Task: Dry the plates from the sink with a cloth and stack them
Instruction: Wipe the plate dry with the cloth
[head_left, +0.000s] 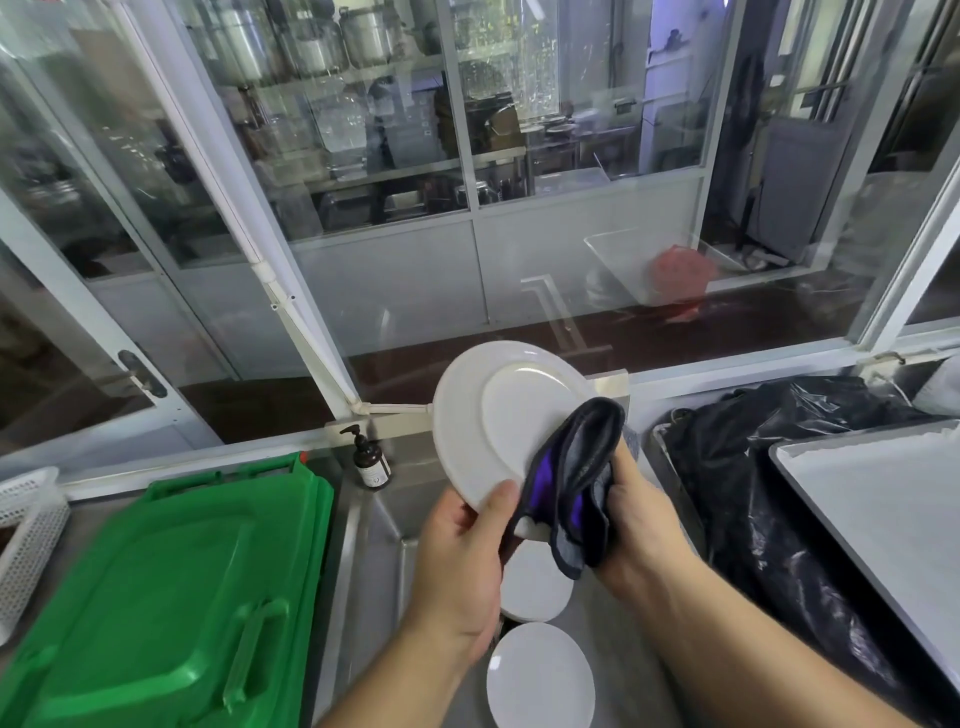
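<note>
While tilted above the sink (379, 525) — plate (483, 421) in left fingers (501, 499), cloth (571, 483) bunched in right fingers (621, 491).

Ahead of you stands a wall of glass panels in white frames (322, 244), and through it you can see shelves of steel pots (311, 41). Beyond the glass the floor (675, 338) is dark and glossy. On the steel counter (363, 545) to your left lies a green plastic lid (171, 587), a brown pump bottle (370, 460) behind it; a black plastic bag (769, 467) lies to your right.
</note>
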